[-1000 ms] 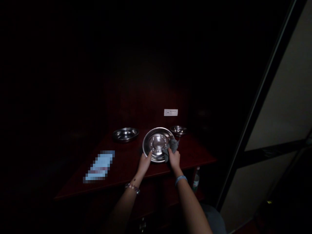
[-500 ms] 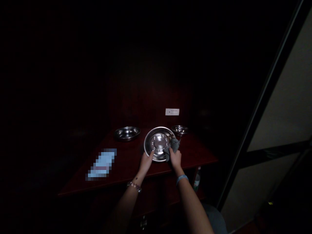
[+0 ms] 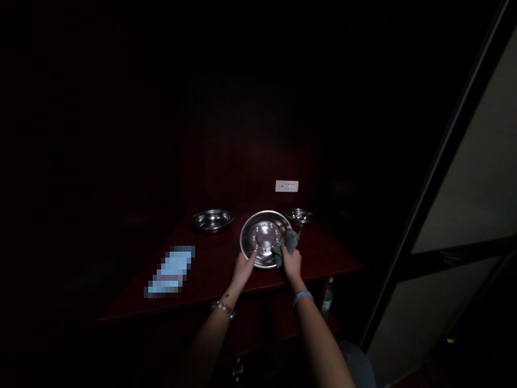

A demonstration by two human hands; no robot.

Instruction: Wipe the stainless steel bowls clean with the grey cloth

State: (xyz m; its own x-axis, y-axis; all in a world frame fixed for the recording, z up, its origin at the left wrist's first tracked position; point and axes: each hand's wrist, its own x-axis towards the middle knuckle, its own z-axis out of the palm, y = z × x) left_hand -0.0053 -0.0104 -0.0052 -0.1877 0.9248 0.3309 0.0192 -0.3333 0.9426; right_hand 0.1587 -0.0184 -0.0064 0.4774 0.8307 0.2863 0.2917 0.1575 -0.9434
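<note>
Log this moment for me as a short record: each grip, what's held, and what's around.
Left grip: on the held bowl's near-left rim
Right grip: holding grey cloth at the bowl's right side
Bowl pose: tilted, inside facing camera
Tabletop, back: left metal bowl, right metal bowl
Tabletop, left: pixelated blue item, unidentifiable
Wall: white socket panel
Below tabletop, right: bottle

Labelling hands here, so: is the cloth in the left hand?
No, the right hand holds the cloth; the left hand grips the basin.
</note>
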